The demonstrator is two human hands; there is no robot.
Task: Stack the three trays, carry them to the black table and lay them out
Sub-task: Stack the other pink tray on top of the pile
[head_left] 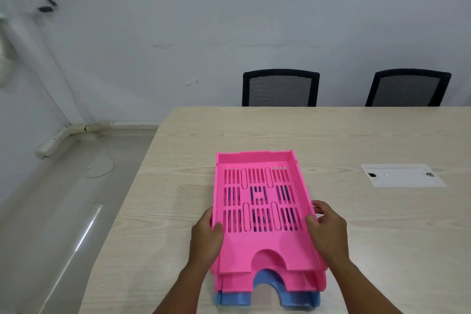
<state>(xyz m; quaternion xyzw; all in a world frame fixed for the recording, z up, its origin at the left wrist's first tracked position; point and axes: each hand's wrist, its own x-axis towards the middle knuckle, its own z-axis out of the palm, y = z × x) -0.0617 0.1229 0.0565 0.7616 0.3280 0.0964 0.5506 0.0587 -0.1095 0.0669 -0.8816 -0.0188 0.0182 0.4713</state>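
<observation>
Two pink trays (257,201) nest atop a blue tray (270,288), both hands (206,239) gripping.

Only one view, from the head, looking forward and down over the near edge of the pale bench (356,140), wide-angle with bent lines at the borders. Close to the hands, left (206,237) and right (328,232), at the bottom of the frame. Farther off, facing two black chairs (280,88) and a white wall (229,20); floor (63,199) at left.
</observation>
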